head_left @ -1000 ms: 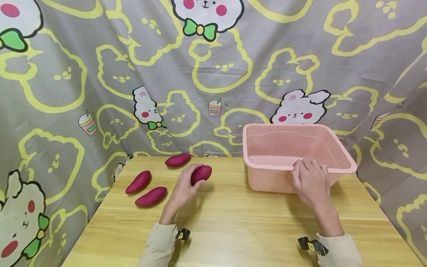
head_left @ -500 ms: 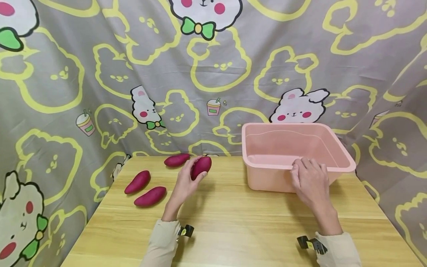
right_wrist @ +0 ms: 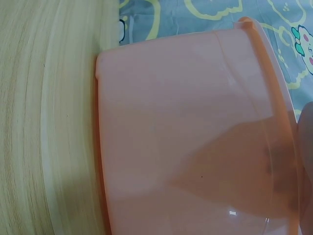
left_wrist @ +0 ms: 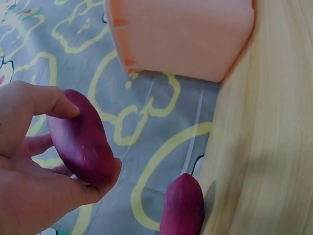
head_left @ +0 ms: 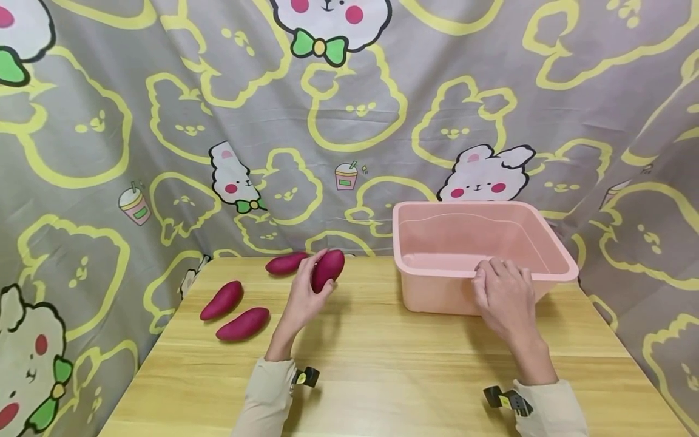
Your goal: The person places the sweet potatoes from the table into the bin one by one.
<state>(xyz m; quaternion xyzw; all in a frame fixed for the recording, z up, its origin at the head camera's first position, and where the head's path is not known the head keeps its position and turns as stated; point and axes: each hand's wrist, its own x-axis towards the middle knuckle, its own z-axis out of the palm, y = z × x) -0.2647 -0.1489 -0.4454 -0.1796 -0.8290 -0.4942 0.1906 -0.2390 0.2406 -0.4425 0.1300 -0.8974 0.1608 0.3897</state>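
Observation:
My left hand (head_left: 301, 298) grips a purple sweet potato (head_left: 329, 271) between thumb and fingers, above the table and tilted. In the left wrist view, the fingers curl round this sweet potato (left_wrist: 80, 139), and one more sweet potato (left_wrist: 182, 206) lies below it. Several others rest on the table at the left: one behind the hand (head_left: 286, 264), two nearer the left edge. A pink plastic tub (head_left: 437, 294) stands at the right, its visible inside bare. My right hand (head_left: 509, 302) holds its front rim; in the right wrist view only a sliver of that hand (right_wrist: 306, 156) shows.
Both hands are over a wooden table (head_left: 382, 376). A grey curtain (head_left: 377, 133) with cartoon prints hangs right behind the table's back edge and along both sides. The tub stands near the back edge.
My left hand has raised the sweet potato off the table and turned it more upright. The right hand has stayed on the tub's rim. The head view has shifted slightly.

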